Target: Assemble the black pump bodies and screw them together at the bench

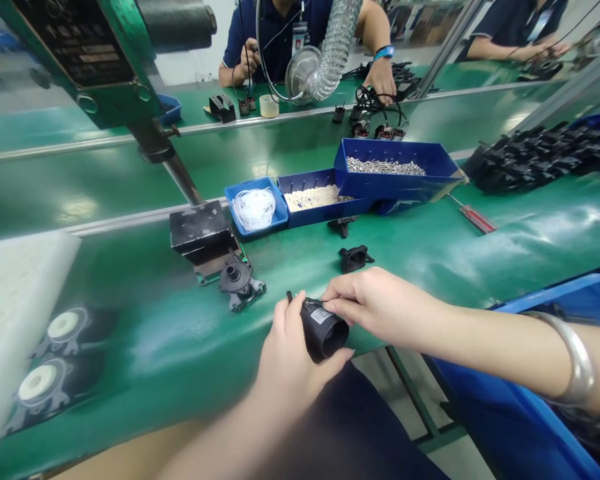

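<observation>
A black cylindrical housing [325, 331] with a white label is tilted over the table's near edge, its round opening facing me. My left hand [293, 347] is wrapped round it from the left, thumb along the lower rim. From the right, my right hand [363, 303] pinches at the housing's upper side beside the label; whatever is between those fingertips is too small to make out. Just beyond my hands lies a small black plastic part [355, 258], with another black part [342, 227] behind it. Left of them a black round cover with a spout [239, 281] sits on the green surface.
Blue bins hold metal screws [385, 167], pale small pieces [313, 197] and white rings [254, 208]. A green press [130, 67] stands at left over a black block [200, 230]. A red screwdriver [477, 219] lies right; a blue crate [520, 407] is below. A co-worker's hand [381, 80] is across.
</observation>
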The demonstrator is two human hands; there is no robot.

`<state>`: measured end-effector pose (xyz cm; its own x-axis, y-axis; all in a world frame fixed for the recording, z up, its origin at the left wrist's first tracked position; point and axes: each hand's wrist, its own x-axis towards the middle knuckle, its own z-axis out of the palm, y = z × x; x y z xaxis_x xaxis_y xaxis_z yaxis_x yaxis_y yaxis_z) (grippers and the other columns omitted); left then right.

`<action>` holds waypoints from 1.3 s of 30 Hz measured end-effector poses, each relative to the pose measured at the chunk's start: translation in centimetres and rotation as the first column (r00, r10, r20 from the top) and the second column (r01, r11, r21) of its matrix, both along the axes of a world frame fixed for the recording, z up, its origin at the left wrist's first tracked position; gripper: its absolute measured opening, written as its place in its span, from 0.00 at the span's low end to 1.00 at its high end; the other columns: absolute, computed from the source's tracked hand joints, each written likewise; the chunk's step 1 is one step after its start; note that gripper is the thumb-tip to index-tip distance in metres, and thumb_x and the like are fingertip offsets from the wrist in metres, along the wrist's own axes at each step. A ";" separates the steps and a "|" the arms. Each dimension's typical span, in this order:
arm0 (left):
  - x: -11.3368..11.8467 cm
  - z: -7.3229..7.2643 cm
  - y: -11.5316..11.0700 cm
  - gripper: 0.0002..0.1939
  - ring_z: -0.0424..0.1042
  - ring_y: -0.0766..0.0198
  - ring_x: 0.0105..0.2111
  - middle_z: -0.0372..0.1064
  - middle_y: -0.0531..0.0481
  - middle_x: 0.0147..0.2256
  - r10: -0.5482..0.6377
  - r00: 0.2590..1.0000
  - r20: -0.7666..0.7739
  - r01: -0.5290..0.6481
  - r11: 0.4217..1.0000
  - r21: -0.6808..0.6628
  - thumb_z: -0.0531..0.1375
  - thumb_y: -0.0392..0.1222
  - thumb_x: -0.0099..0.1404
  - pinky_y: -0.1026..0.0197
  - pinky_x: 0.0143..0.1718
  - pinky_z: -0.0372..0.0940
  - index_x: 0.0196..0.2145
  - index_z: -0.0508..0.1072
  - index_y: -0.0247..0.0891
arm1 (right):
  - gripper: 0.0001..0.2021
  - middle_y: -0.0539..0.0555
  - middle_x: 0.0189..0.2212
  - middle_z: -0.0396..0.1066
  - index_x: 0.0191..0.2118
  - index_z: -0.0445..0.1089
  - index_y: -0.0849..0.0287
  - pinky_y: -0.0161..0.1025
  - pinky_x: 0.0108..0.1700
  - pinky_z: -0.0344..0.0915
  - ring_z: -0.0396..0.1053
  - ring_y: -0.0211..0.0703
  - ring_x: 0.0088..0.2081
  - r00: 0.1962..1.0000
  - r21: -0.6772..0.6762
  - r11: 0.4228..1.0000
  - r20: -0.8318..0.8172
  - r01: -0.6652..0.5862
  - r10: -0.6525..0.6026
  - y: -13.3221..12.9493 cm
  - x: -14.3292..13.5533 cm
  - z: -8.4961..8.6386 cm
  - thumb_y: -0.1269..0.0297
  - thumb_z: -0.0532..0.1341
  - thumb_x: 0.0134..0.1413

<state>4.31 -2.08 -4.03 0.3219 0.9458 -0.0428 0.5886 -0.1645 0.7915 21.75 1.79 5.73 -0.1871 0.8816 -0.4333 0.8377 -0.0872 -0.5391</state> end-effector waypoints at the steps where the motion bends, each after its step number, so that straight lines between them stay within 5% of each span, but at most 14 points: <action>1: -0.3 0.3 0.1 0.48 0.69 0.41 0.54 0.56 0.34 0.59 -0.010 0.999 0.037 0.012 0.999 -0.032 0.71 0.51 0.50 0.41 0.47 0.73 0.63 0.54 0.41 | 0.09 0.49 0.26 0.75 0.33 0.76 0.56 0.34 0.31 0.60 0.69 0.39 0.28 0.999 0.031 0.999 -0.012 -0.037 0.037 0.0 0.1 0.1 0.64 0.57 0.58; 6: -1.8 2.0 0.1 0.47 0.63 0.44 0.59 0.56 0.36 0.60 -0.076 0.970 0.230 0.125 0.970 -0.206 0.72 0.49 0.47 0.48 0.46 0.74 0.62 0.57 0.42 | 0.11 0.50 0.29 0.76 0.37 0.76 0.57 0.36 0.36 0.62 0.71 0.40 0.32 0.975 0.033 0.992 -0.185 -0.118 0.122 -0.6 1.1 0.1 0.61 0.57 0.61; 12: -2.0 2.8 -0.4 0.46 0.67 0.48 0.55 0.52 0.38 0.63 -0.068 0.964 0.256 0.148 0.941 -0.306 0.72 0.46 0.48 0.50 0.47 0.74 0.62 0.58 0.43 | 0.14 0.51 0.29 0.75 0.38 0.76 0.58 0.37 0.37 0.64 0.71 0.41 0.32 0.953 -0.024 0.999 -0.301 -0.048 0.039 -1.9 1.7 -0.9 0.55 0.57 0.61; 25: -1.2 1.5 -1.8 0.48 0.60 0.44 0.61 0.50 0.36 0.63 -0.110 0.987 0.117 0.130 0.975 -0.180 0.70 0.49 0.51 0.39 0.56 0.67 0.64 0.53 0.43 | 0.11 0.50 0.30 0.77 0.37 0.77 0.56 0.34 0.32 0.62 0.71 0.39 0.30 0.985 0.085 0.996 -0.170 0.008 0.007 -4.0 1.9 -0.2 0.61 0.57 0.61; 39: -0.7 1.5 -1.5 0.48 0.62 0.43 0.60 0.53 0.35 0.62 -0.155 0.988 -0.019 0.150 0.973 -0.177 0.69 0.51 0.52 0.38 0.55 0.66 0.65 0.52 0.40 | 0.08 0.48 0.23 0.73 0.32 0.72 0.57 0.32 0.22 0.56 0.64 0.34 0.19 0.990 -0.216 0.973 -0.098 0.076 -0.099 -2.4 1.1 0.0 0.61 0.58 0.57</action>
